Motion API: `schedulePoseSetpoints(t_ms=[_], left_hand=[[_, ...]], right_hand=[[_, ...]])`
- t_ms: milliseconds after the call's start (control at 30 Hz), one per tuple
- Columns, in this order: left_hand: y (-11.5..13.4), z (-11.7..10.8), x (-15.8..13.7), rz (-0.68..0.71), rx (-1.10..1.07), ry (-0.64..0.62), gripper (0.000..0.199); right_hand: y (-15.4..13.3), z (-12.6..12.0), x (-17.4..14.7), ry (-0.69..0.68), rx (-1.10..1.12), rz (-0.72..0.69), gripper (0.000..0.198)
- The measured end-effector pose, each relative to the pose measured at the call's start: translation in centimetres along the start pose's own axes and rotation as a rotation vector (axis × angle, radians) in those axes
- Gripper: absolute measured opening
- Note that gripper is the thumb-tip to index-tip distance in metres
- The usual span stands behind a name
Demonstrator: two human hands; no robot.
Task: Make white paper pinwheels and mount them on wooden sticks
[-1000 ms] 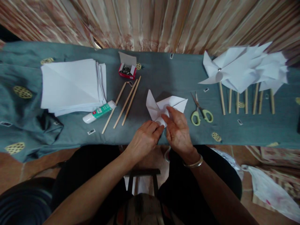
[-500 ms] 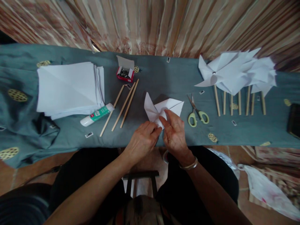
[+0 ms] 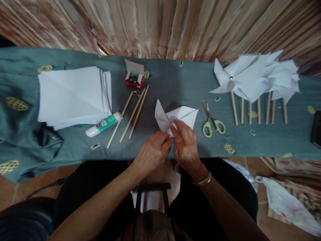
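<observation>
A white paper pinwheel (image 3: 187, 115), partly folded, lies in front of me at the table's near edge. My left hand (image 3: 155, 149) has its fingers curled on the pinwheel's lower left part, pressing the paper. From the right, my right hand (image 3: 187, 144) grips the folded paper near its middle, thumb and fingers close together. The fingers hide the pinwheel's lower portion. Just right of it lie scissors (image 3: 212, 122) with light green handles, their blades slightly apart. Three wooden sticks (image 3: 132, 115) rest to the left of the hands.
A glue tube (image 3: 104, 124) leans by a stack of white paper (image 3: 71, 95) at left. Behind the sticks stands an open red box (image 3: 134, 78) of small metal pieces. Several finished pinwheels (image 3: 253, 78) on sticks lie at right, and a dark phone-like object (image 3: 316, 129) sits at the far right.
Both hands stay on the pinwheel with almost the same hold; the right fingers shift slightly downward. The whole view has moved a little, so things on the right appear slightly farther right.
</observation>
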State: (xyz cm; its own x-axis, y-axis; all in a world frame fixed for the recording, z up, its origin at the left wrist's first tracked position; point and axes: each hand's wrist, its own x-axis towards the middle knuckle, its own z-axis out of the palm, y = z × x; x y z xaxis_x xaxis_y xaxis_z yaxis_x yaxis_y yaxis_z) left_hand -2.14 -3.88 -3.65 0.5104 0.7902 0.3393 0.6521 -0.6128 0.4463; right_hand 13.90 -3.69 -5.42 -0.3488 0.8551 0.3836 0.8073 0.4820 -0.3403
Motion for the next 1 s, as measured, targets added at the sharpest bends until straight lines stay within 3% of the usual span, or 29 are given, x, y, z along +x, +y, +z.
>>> schedulePoseSetpoints(t_ms=[233,433,567,733,1000], left_hand=[[0.0,-0.1,0.0,0.002,0.014,-0.010,0.021],[0.0,0.0,-0.1,0.017,0.016,-0.009,0.021],[-0.1,0.1,-0.1,0.012,0.013,0.013,0.021],[-0.2,-0.1,-0.3,0.040,0.047,0.033,0.023],[-0.9,-1.3,-0.7,0.035,0.100,0.014,0.027]], right_hand=[[-0.2,-0.3,0.2,-0.023,0.046,0.057,0.040],[0.9,-1.8,1.1,0.058,0.178,0.171,0.044],[2.9,-2.5,2.7,0.099,0.067,0.224,0.043],[4.7,-2.4,4.7,-0.017,-0.041,0.208,0.045],[5.5,-3.3,5.3,0.023,0.034,0.245,0.039]])
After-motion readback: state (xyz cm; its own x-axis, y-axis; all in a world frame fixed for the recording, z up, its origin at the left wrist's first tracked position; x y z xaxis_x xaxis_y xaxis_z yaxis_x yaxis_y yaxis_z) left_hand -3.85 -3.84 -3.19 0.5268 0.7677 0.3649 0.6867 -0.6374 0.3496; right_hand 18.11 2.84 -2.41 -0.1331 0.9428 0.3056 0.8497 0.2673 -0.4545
